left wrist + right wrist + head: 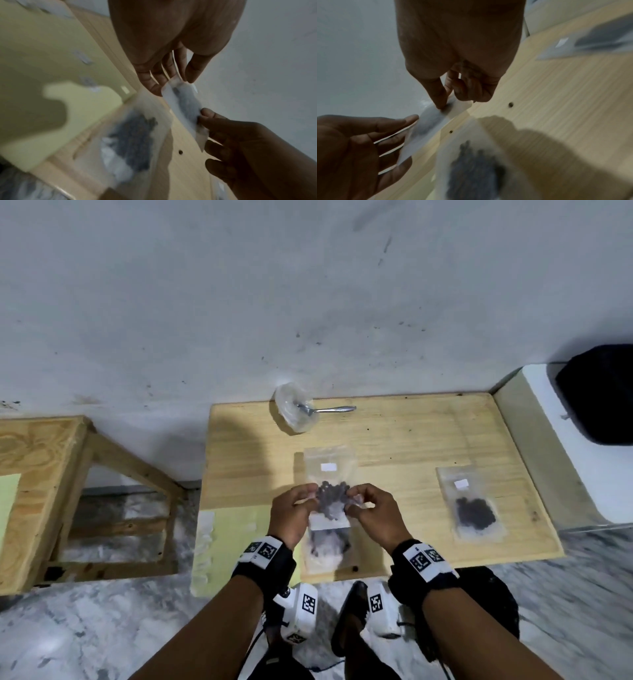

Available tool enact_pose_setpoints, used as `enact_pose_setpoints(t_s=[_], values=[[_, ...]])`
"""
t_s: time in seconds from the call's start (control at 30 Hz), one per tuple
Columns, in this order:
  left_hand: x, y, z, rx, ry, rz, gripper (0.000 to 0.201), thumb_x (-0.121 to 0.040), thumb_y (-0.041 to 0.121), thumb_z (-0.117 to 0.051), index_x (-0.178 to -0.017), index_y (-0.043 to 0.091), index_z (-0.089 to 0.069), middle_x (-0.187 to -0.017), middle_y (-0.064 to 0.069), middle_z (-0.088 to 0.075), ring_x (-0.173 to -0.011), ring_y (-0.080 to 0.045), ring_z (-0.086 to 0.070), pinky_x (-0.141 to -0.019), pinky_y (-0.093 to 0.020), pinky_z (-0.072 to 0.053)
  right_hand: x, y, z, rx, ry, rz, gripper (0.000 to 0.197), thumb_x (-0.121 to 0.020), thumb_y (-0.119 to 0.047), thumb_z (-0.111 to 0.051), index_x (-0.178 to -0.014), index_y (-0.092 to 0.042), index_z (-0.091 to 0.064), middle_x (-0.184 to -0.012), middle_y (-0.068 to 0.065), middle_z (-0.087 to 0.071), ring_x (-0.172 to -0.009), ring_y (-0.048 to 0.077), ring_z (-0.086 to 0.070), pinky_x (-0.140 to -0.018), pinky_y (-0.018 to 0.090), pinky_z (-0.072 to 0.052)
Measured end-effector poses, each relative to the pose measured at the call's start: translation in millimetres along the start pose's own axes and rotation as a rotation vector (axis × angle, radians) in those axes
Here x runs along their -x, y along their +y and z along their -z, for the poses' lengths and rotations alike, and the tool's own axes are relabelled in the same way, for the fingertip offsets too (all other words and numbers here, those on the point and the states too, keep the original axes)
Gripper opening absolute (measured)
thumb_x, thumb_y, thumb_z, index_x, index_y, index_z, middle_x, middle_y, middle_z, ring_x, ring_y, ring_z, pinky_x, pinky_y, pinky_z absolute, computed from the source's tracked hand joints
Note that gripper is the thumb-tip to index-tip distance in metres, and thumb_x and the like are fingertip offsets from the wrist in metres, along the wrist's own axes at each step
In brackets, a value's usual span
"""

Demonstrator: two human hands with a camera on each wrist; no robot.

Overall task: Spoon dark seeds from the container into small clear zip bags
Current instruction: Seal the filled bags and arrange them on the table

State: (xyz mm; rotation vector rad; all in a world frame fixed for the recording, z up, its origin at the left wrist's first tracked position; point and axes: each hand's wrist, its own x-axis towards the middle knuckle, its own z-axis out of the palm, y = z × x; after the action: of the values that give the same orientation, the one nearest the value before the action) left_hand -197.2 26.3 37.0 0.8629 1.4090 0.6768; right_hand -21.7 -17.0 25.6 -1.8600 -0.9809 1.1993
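Observation:
A small clear zip bag (329,501) with a white label and a clump of dark seeds hangs above the wooden table (411,440). My left hand (294,510) pinches its left edge and my right hand (371,513) pinches its right edge. The left wrist view shows the bag (186,109) stretched between my left hand's thumb and fingers (171,75) and the right hand's fingertips (211,115). In the right wrist view the bag (429,121) spans both hands the same way. The clear round container (294,409) stands at the table's far edge with the metal spoon (329,409) resting in it.
A second bag of seeds (325,547) lies on the table under my hands near the front edge. A third filled bag (474,508) lies to the right. A loose seed (355,568) sits by the front edge. A wooden frame (41,491) stands to the left.

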Motion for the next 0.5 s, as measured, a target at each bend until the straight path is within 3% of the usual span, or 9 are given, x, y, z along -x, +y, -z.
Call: enact_pose_setpoints(t_s=[0.1, 0.2, 0.27, 0.37, 0.5], values=[[-1.4, -2.9, -48.9, -0.038, -0.111, 0.041, 0.024, -0.087, -0.009, -0.059, -0.102, 0.006, -0.071, -0.099, -0.011, -0.071, -0.084, -0.025, -0.065, -0.077, -0.035, -0.053, -1.7, 22.3, 48.8, 0.114, 0.092, -0.028, 0.025, -0.074, -0.006, -0.079, -0.088, -0.025, -0.071, -0.096, -0.007, -0.069, -0.093, 0.013, -0.063, -0.072, 0.024, -0.044], [-5.3, -7.2, -108.0, -0.07, -0.218, 0.084, 0.022, -0.088, -0.008, -0.059, -0.095, 0.011, -0.07, -0.096, -0.009, -0.068, -0.071, -0.022, -0.061, -0.067, -0.032, -0.053, 0.2, 43.9, 98.6, 0.171, 0.2, -0.07, 0.025, -0.078, -0.008, -0.076, -0.087, -0.03, -0.068, -0.1, -0.007, -0.068, -0.097, 0.014, -0.064, -0.081, 0.027, -0.048], [-10.0, -13.5, -151.0, -0.091, -0.254, 0.096, 0.021, -0.087, -0.004, -0.063, -0.094, 0.015, -0.068, -0.103, -0.01, -0.068, -0.082, -0.027, -0.065, -0.074, -0.038, -0.056, 1.8, 57.2, 133.2, 0.201, 0.252, -0.115, 0.022, -0.082, -0.011, -0.073, -0.085, -0.032, -0.066, -0.1, -0.008, -0.068, -0.098, 0.015, -0.064, -0.084, 0.027, -0.047], [-13.9, -23.7, -208.3, -0.148, -0.304, 0.118, 0.026, -0.084, 0.007, -0.069, -0.107, 0.019, -0.064, -0.117, -0.006, -0.064, -0.105, -0.03, -0.066, -0.09, -0.046, -0.057, 3.4, 72.7, 177.5, 0.241, 0.361, -0.201, 0.019, -0.08, -0.014, -0.073, -0.092, -0.027, -0.067, -0.101, -0.007, -0.069, -0.1, 0.019, -0.065, -0.085, 0.026, -0.047], [-16.5, -31.9, -266.2, -0.181, -0.375, 0.174, 0.041, -0.074, 0.015, -0.071, -0.114, 0.016, -0.063, -0.125, -0.009, -0.061, -0.104, -0.032, -0.066, -0.09, -0.047, -0.057, -1.4, 92.4, 217.9, 0.322, 0.409, -0.296, 0.024, -0.078, -0.016, -0.072, -0.101, -0.021, -0.068, -0.114, 0.002, -0.069, -0.106, 0.026, -0.064, -0.085, 0.03, -0.049]])
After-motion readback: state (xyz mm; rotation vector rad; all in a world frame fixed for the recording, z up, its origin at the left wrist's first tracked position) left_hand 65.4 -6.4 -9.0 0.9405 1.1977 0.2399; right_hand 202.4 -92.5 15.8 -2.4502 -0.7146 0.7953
